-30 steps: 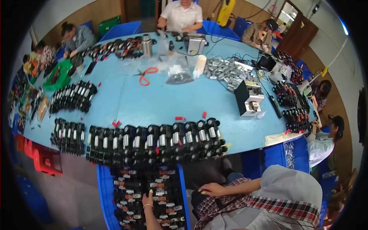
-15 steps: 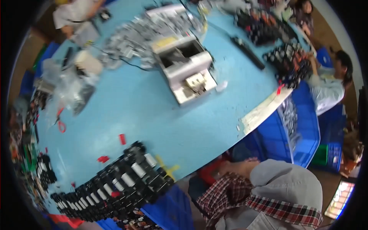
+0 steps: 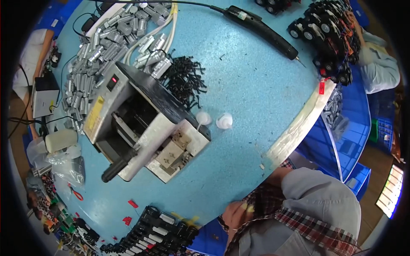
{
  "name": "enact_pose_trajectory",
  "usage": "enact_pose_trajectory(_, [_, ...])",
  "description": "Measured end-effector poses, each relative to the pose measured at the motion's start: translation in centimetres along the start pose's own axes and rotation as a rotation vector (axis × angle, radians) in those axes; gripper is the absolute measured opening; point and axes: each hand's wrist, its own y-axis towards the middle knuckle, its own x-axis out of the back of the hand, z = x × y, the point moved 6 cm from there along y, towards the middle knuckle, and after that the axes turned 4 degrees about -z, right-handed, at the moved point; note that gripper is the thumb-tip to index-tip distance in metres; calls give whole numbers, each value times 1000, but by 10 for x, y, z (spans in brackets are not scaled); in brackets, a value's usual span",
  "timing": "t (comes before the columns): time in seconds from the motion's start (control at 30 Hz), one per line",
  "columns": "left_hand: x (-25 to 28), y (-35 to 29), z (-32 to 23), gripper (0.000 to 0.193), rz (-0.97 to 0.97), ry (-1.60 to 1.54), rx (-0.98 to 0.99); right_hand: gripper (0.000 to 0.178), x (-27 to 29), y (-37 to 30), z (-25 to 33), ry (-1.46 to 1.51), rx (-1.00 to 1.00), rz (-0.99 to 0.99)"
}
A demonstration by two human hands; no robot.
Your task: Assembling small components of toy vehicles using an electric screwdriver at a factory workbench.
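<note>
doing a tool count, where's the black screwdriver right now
In the head view, the screwdriver lies on the blue table toward the upper right, just left of the big cluster of wheeled chassis.

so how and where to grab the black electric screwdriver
Probably mid-body on the black electric screwdriver, coming from the picture's lower left: its long body lies slanted, bit at one end, cord at the other, with black wheeled assemblies to its right.

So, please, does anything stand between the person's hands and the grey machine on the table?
Nothing visible does. From the hands, over to the grey machine, the picture shows only the stretch of blue tabletop.
</note>
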Motion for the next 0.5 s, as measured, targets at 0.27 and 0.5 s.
enact_pose_trajectory(0.27, [-26, 12, 27, 28, -35, 331, 12, 37, 89, -37, 28, -49, 165, -181])
enact_pose_trajectory(0.5, [-26, 1, 37, 31, -109, 304, 97, 35, 151, -59, 64, -163, 250, -415])
